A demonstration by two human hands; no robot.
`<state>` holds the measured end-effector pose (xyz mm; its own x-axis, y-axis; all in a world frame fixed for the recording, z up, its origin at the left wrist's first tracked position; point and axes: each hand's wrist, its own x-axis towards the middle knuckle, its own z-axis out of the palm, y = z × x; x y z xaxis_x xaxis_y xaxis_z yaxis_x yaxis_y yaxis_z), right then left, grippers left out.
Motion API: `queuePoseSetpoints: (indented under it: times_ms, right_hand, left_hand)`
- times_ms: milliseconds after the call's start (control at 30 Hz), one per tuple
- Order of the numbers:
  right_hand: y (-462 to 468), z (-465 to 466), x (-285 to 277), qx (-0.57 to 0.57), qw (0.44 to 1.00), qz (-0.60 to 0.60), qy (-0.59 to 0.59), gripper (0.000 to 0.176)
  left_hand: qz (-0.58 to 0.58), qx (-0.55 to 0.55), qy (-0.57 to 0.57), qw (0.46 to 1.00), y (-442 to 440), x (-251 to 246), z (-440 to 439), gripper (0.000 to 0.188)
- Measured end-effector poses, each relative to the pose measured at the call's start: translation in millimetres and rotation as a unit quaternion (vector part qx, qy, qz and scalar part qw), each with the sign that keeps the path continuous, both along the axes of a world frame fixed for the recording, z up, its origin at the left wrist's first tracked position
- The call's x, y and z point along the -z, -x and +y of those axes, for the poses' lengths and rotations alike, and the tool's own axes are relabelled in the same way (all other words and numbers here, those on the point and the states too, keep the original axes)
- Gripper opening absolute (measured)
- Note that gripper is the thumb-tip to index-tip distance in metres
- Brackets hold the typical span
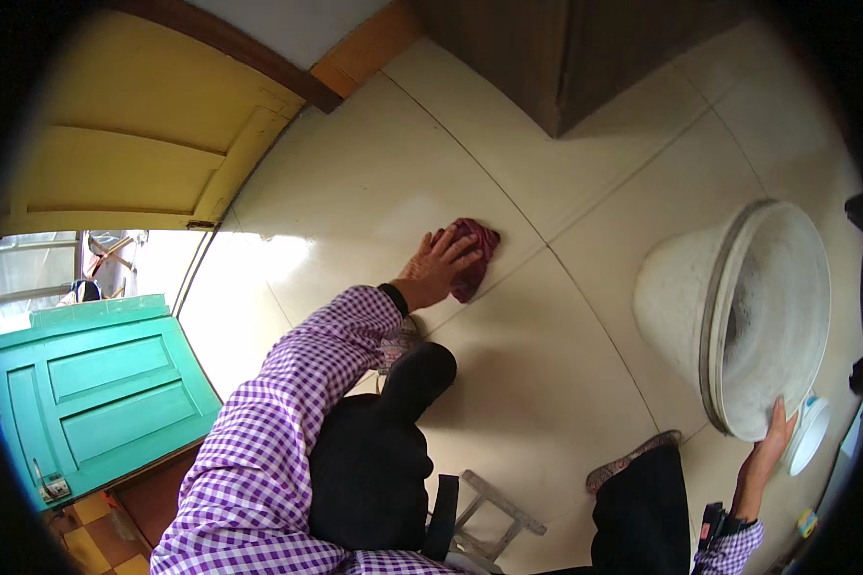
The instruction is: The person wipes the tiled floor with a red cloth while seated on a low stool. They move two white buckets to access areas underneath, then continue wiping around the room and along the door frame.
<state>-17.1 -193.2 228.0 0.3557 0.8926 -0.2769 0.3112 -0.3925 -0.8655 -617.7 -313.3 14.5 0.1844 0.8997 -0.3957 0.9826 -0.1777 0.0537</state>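
My left hand [435, 269] lies over a crumpled dark red cloth [473, 282], pressing it against the pale tiled floor [518, 323]. Its fingers spread across the top and cover part of the fabric. At the right, my right hand [766, 440] grips the near rim of a large whitish bucket [672, 295]. The bucket's mouth faces right, and its inside wall looks stained; its bottom is not clear to see. A smaller white container [811, 438] is partly hidden behind my right hand and the bucket rim.
A teal panelled door [122, 381] stands at the left, below a yellow panelled door [137, 144]. The corner of a dark brown cabinet [557, 93] juts in at the top. A low wooden stool [507, 507] is beneath me, between my legs.
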Motion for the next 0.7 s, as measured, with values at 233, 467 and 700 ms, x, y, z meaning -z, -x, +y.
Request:
queuePoseSetpoints:
  times_ms: [233, 467, 700]
  right_hand:
    - [-20.2, 0.9, -35.4, 0.030, 0.999, -0.036, -0.021, 0.064]
    - [-7.5, 2.8, -36.5, 0.033, 0.995, -0.085, 0.038, 0.072]
    - [-25.4, 5.8, -35.6, 0.039, 0.994, -0.094, 0.049, 0.070]
  left_hand:
    - [0.015, 0.031, -0.024, 0.999, 0.7, -22.0, 13.3, 0.066]
    - [-0.066, -0.222, -0.174, 0.957, 77.3, 6.1, 63.6, 0.046]
    - [-0.039, -0.453, -0.272, 0.848, 193.1, 9.0, -83.3, 0.031]
